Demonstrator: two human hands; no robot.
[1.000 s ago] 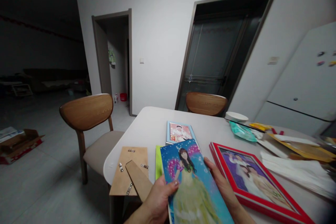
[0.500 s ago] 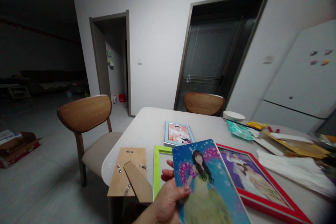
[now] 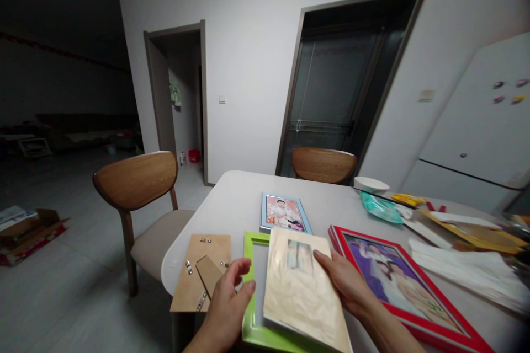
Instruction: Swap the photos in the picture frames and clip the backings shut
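Observation:
A pale cream sheet [image 3: 302, 292], the back of a photo print, lies tilted over a lime-green picture frame [image 3: 252, 298] at the near table edge. My right hand [image 3: 343, 284] grips the sheet's right edge, thumb on top. At the frame's left edge hovers my left hand [image 3: 227, 303], fingers curled and apart, holding nothing, just beside a brown frame backing board [image 3: 194, 273] with metal clips and a stand.
A red-framed photo [image 3: 397, 281] lies to the right, a small blue-framed photo [image 3: 284, 212] behind. The white table [image 3: 240, 193] also carries a bowl [image 3: 371, 183], a teal packet, papers and envelopes at right. Two wooden chairs [image 3: 136, 182] stand by it; a fridge is far right.
The colourful photo print, held face up before, is now turned face down over the green frame. My right hand has come back to its right edge and my left hand has let go.

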